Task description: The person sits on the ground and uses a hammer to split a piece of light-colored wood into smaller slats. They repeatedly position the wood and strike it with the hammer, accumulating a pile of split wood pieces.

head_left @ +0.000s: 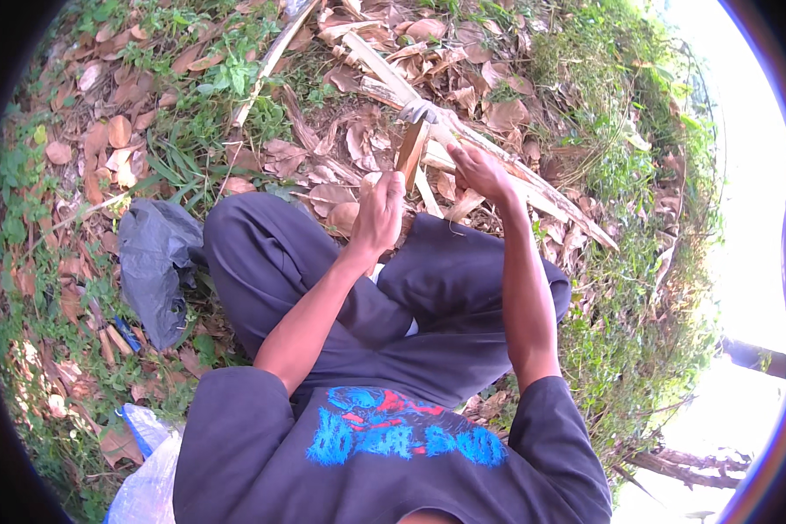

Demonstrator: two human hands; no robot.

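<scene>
I sit cross-legged on leaf-strewn ground. My left hand (380,214) is closed around the lower end of a brown wooden-handled tool (410,153). The tool stands upright, and its grey metal head (419,111) rests against a long pale split stalk (498,162). This stalk runs diagonally from the upper middle down to the right. My right hand (480,170) grips the stalk just right of the tool, fingers wrapped over it. The two hands are a short way apart, above my knees.
My legs in dark trousers (271,253) fill the middle. A black plastic bag (157,262) lies at my left, and a white and blue sack (148,476) at lower left. A second pale stalk (266,65) lies further off. Dense green weeds (637,332) stand at right.
</scene>
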